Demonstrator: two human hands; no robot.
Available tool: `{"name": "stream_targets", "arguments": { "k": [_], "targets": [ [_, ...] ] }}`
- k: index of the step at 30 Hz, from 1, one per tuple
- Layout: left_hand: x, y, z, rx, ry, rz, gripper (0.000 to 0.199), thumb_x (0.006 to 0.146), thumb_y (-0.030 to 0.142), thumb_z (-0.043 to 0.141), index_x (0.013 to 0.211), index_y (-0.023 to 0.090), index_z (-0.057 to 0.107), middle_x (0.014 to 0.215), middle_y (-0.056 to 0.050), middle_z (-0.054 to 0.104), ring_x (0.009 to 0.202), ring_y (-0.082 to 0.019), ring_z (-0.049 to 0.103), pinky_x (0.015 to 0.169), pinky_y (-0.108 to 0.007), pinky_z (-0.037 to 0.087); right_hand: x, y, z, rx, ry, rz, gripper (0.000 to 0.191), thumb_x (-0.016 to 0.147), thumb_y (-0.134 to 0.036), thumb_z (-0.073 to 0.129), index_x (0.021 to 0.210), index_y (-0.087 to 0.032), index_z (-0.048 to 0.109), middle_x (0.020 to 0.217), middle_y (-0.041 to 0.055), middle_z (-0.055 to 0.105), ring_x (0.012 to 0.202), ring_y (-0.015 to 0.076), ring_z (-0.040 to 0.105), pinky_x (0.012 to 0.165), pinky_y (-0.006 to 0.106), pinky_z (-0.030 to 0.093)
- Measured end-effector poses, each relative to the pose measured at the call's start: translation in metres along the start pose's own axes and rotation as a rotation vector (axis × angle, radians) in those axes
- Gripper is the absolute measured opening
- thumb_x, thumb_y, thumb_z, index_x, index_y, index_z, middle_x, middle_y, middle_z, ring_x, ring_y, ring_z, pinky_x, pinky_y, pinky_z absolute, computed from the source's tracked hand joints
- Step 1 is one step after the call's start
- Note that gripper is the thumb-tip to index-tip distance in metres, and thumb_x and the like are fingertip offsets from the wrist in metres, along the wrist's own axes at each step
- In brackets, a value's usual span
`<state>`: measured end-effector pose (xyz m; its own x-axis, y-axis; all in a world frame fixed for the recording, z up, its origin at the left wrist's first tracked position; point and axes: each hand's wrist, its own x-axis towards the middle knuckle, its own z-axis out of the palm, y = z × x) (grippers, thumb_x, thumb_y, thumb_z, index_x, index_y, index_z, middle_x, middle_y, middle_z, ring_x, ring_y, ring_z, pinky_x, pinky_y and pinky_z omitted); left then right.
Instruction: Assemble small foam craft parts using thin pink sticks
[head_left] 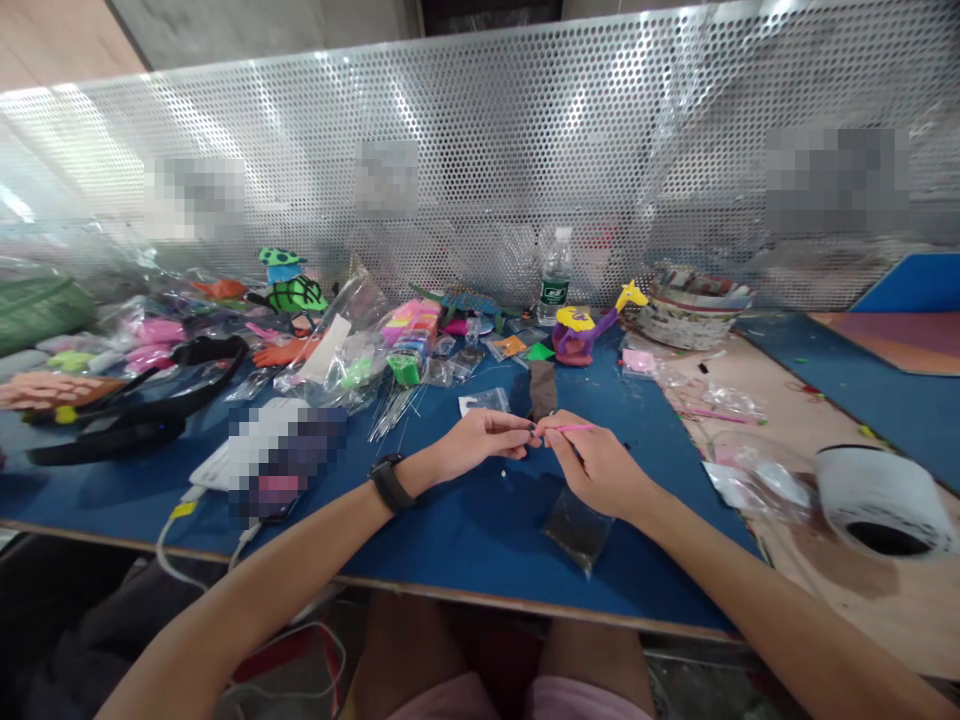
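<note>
My left hand [478, 440] and my right hand [596, 465] meet above the blue table top [465, 520], fingertips nearly touching. My right hand pinches a thin pink stick [574, 428] that points to the right. My left hand's fingertips pinch something tiny at the stick's left end; I cannot make out what it is. A black watch [390, 482] sits on my left wrist. A small clear plastic bag [577, 528] lies on the table under my right hand. A tiny white bead [503, 473] rests near my left hand.
A dark brown felt piece [542, 388] lies beyond my hands. Farther back stand a purple and yellow clay giraffe [581, 330], a water bottle [555, 272], coloured clay packs [409, 335], a woven basket [690, 305] and a perforated metal screen [480, 150]. A white tape roll [881, 495] sits right.
</note>
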<state>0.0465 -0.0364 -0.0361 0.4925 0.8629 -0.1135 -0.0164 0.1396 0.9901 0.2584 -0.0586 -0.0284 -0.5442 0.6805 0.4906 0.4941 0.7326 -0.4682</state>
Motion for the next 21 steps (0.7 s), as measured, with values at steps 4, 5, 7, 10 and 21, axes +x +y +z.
{"name": "stream_targets", "arguments": {
  "k": [4, 5, 7, 10, 21],
  "targets": [
    [0.0006, -0.0007, 0.0000, -0.007, 0.000, -0.002, 0.040, 0.074, 0.039, 0.083, 0.102, 0.011, 0.077, 0.097, -0.012, 0.077, 0.073, -0.011, 0.066, 0.078, -0.027, 0.054, -0.0001, 0.0015, 0.0012, -0.002, -0.034, 0.005, 0.029, 0.105, -0.026, 0.032, 0.100, -0.021, 0.060, 0.104, 0.0069, 0.070, 0.093, 0.0197, 0.067, 0.084, 0.034, 0.053],
    [0.0005, -0.0007, 0.0003, -0.008, 0.000, -0.002, 0.040, 0.074, 0.039, 0.083, 0.102, 0.011, 0.077, 0.097, -0.012, 0.077, 0.073, -0.011, 0.066, 0.078, -0.027, 0.054, -0.0003, 0.0013, 0.0010, -0.003, -0.033, 0.008, 0.029, 0.105, -0.026, 0.032, 0.100, -0.021, 0.061, 0.104, 0.0069, 0.070, 0.092, 0.0197, 0.067, 0.084, 0.034, 0.053],
    [0.0000, -0.0001, 0.0010, -0.009, -0.001, 0.001, 0.040, 0.074, 0.039, 0.083, 0.102, 0.011, 0.078, 0.098, -0.012, 0.077, 0.073, -0.011, 0.066, 0.079, -0.027, 0.054, -0.0008, 0.0004, 0.0000, -0.002, -0.007, 0.012, 0.030, 0.105, -0.027, 0.032, 0.101, -0.021, 0.061, 0.102, 0.0071, 0.070, 0.091, 0.0197, 0.067, 0.082, 0.034, 0.053],
    [-0.0010, 0.0015, 0.0019, -0.006, -0.004, 0.002, 0.039, 0.075, 0.039, 0.083, 0.102, 0.011, 0.078, 0.099, -0.013, 0.077, 0.074, -0.012, 0.066, 0.079, -0.028, 0.054, -0.0011, -0.0009, -0.0014, 0.010, 0.036, 0.011, 0.032, 0.106, -0.029, 0.030, 0.101, -0.021, 0.061, 0.099, 0.0076, 0.069, 0.090, 0.0199, 0.067, 0.080, 0.033, 0.053],
    [0.0003, -0.0020, 0.0009, -0.018, 0.005, 0.009, 0.039, 0.075, 0.038, 0.083, 0.105, 0.012, 0.077, 0.103, -0.013, 0.076, 0.076, -0.012, 0.067, 0.080, -0.029, 0.055, -0.0005, 0.0007, -0.0003, 0.008, 0.028, 0.013, 0.030, 0.106, -0.028, 0.031, 0.100, -0.021, 0.059, 0.101, 0.0077, 0.070, 0.092, 0.0202, 0.067, 0.082, 0.034, 0.053]
  ]
}}
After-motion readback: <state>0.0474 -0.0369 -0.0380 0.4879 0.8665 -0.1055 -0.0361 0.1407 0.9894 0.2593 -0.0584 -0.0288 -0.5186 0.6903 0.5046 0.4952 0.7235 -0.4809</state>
